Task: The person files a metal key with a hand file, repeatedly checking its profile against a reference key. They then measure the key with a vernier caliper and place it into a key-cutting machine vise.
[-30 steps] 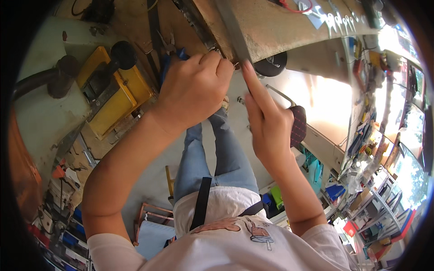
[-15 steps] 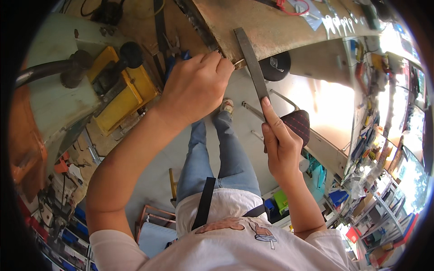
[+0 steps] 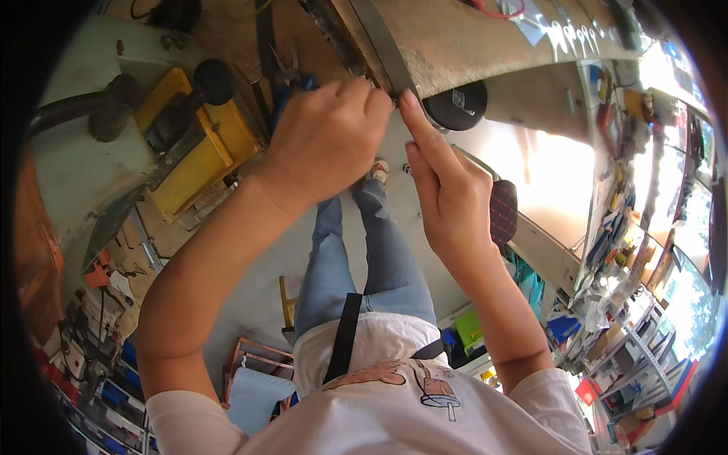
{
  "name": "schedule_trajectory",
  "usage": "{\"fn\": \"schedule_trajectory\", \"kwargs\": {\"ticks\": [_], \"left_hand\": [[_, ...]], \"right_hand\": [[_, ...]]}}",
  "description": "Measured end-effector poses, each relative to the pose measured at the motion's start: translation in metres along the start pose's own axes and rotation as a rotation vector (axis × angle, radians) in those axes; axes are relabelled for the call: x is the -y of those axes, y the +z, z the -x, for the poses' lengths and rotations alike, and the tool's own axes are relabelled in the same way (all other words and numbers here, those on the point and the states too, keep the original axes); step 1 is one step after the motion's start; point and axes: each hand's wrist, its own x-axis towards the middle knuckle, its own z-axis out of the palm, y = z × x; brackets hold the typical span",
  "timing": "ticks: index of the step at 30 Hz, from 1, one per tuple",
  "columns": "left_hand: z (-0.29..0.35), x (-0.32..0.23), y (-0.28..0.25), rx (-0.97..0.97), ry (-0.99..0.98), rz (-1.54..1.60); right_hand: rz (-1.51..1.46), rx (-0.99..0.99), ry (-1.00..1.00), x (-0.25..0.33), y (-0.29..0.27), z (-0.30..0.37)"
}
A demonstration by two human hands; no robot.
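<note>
My right hand is closed around the near end of a flat metal file, its index finger stretched along it. The file lies across the edge of the wooden bench, pointing away from me. Just left of it, my left hand is closed at the same edge. Its fingertips pinch a small thin metallic piece, now almost wholly hidden beside the file; its exact kind cannot be made out. Pliers with blue handles lie on the bench beyond my left wrist.
To the left stands a pale green machine with a black-knobbed lever and a yellow block. A round black stool seat is under the bench edge, a dark red-stitched seat nearer. Small white-tipped items lie at the far right.
The file has slid away from me and to the left, over the bench. My right hand has moved with it, up close to my left hand, which has stayed nearly in place.
</note>
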Motion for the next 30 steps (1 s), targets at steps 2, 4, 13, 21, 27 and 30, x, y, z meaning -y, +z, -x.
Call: {"fn": "schedule_trajectory", "kwargs": {"ticks": [2,4,13,21,27,30], "left_hand": [[0.002,0.001,-0.001,0.009,0.0,-0.01],[0.005,0.001,-0.001,0.021,0.002,-0.007],[0.005,0.001,-0.003,0.019,-0.004,0.019],[0.005,0.004,0.001,0.0,-0.008,0.027],[0.003,0.003,0.0,0.005,0.003,0.026],[0.005,0.006,-0.001,0.02,-0.005,0.01]], "right_hand": [[0.037,0.042,0.0,-0.003,-0.006,0.025],[0.049,0.039,0.001,-0.005,-0.006,0.045],[0.018,-0.072,-0.1,-0.013,-0.003,0.028],[-0.01,-0.043,-0.026,-0.01,-0.002,0.03],[-0.019,-0.015,-0.013,0.004,0.0,-0.003],[-0.051,-0.055,0.044,-0.009,-0.002,0.045]]}}
